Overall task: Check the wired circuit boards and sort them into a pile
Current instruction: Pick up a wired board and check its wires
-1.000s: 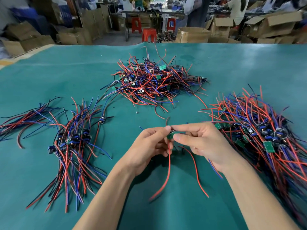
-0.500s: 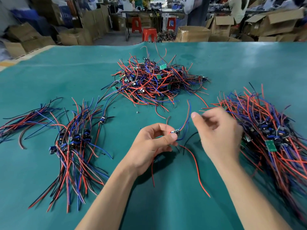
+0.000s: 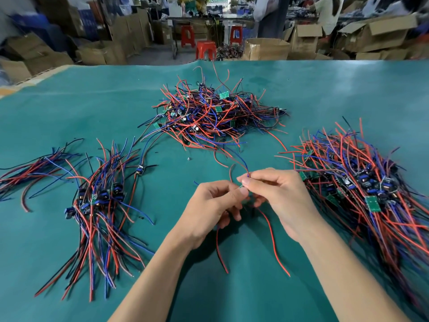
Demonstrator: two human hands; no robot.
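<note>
Two hands: a person's bare forearms reach in from the near edge and meet at the middle of the table.
Left hand: fingers curled, thumb and forefinger pinching a small wired circuit board, of which only a green sliver shows.
Right hand: fingers curled, its fingertips pinching the same board and its wires from the other side, touching the left hand's fingertips.
Board's wires: two red wires hang from below the hands and trail toward the near edge; a blue wire and a thin red one rise from the pinch and arch away.
Where the board is: held just above the cloth, between the three piles, touching none of them.
Left pile: boards lying roughly side by side, wires combed toward the near edge, red, blue and black.
Far-left bundle: a looser sheaf of wires, near the left pile.
Middle pile: a tangled heap beyond the hands, green boards showing among the wires.
Right pile: a large spread just beside the right hand, boards and dark components across its middle.
Table: covered in teal cloth.
Background: cardboard boxes, red stools and people at a far bench, blurred.
</note>
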